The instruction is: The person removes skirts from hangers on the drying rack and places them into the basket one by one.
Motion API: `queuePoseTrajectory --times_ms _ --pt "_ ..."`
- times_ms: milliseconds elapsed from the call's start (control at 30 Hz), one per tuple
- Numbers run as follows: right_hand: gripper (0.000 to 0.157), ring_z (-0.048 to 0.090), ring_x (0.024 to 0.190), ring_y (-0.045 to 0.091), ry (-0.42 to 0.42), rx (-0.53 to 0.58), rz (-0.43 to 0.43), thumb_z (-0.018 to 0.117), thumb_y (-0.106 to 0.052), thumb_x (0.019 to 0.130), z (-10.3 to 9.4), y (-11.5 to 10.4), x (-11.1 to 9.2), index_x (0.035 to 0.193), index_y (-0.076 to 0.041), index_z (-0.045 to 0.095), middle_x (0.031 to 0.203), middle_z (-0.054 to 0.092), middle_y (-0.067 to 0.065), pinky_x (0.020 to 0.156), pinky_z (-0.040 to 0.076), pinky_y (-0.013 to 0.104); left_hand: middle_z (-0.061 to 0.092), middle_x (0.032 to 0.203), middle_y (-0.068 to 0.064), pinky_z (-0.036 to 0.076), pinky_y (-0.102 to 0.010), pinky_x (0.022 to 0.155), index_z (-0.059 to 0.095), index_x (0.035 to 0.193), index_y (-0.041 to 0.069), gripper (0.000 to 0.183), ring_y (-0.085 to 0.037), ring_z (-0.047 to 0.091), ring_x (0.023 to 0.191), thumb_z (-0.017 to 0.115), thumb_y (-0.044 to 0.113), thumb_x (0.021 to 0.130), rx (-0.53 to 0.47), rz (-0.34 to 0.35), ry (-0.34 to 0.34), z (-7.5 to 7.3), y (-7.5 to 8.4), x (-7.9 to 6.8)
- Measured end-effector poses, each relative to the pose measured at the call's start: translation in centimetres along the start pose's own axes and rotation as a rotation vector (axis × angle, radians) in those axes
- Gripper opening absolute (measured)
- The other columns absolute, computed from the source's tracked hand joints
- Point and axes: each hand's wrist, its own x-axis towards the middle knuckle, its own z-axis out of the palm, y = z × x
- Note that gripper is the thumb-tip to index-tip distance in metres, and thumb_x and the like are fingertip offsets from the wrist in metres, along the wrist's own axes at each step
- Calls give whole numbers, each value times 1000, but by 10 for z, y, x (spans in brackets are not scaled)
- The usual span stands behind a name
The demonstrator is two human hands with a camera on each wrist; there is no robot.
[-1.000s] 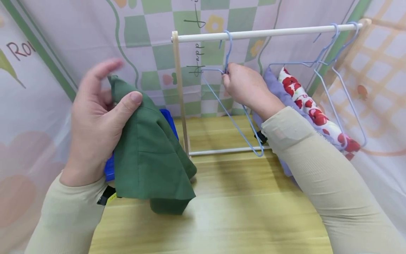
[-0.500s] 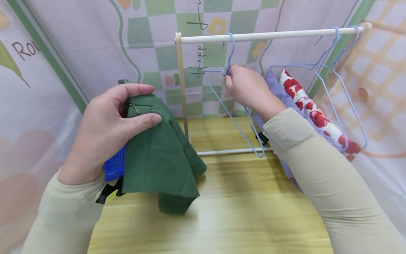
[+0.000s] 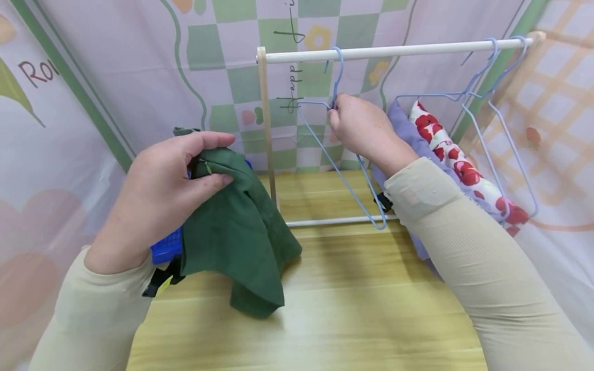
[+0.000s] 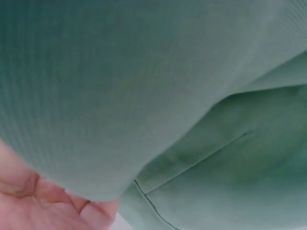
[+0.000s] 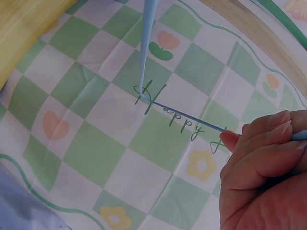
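Observation:
My left hand holds the top of a green garment that has a small zip at its waist, its thumb on the near face and some fingers hidden by the cloth. In the left wrist view the green garment fills most of the picture, with fingertips at the lower left. My right hand grips the neck of a light blue clothes hanger, whose hook is over the rack's rail. The right wrist view shows curled fingers round the hanger wire.
The small rack has a white top rail and a wooden post. Two more blue hangers hang at its right end. Below them lie a red-flowered cloth and a lilac cloth. A blue basket stands behind the garment.
My left hand has moved right with the green garment, and its raised fingers have come down nearer the thumb. The zip has come into view and the lower cloth has swung. My right hand stays put.

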Motion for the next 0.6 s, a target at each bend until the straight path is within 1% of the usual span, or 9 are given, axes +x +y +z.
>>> queuePoseTrajectory --times_ms 100,200,367,433,500,600 --pt "38 66 98 34 -2 6 0 31 -29 111 0 0 1 120 -3 58 105 74 14 85 51 51 76 124 -1 56 -38 87 73 130 11 46 -21 71 111 84 4 86 98 49 13 1 0 -1" --pt "38 66 99 34 -1 2 -1 31 -29 111 0 0 1 120 -3 58 104 74 14 87 51 52 77 121 -6 58 -44 83 73 130 10 47 -25 73 106 85 3 85 173 100 13 0 0 -1" --pt "38 66 100 35 2 2 4 31 -30 111 0 1 1 120 -4 58 104 75 13 88 51 52 76 115 -10 58 -44 77 71 129 7 48 -26 73 98 83 -4 84 228 196 1 -1 1 -3" --pt "38 67 101 35 2 6 5 32 -30 111 0 1 1 120 -4 58 103 76 13 87 51 52 76 110 -10 57 -43 72 71 129 6 49 -26 71 91 80 -8 83 245 228 2 0 1 -4" --pt "37 68 101 36 2 8 4 32 -30 111 0 1 2 119 -4 58 103 76 13 87 51 52 74 104 -11 55 -41 66 71 128 4 50 -27 68 82 79 -11 81 269 262 16 1 0 -6" --pt "37 68 102 36 2 11 5 32 -30 111 0 1 2 118 -5 58 102 77 13 86 51 52 68 96 -14 52 -40 57 70 127 3 50 -28 63 72 80 -11 80 321 303 49 3 0 -6"
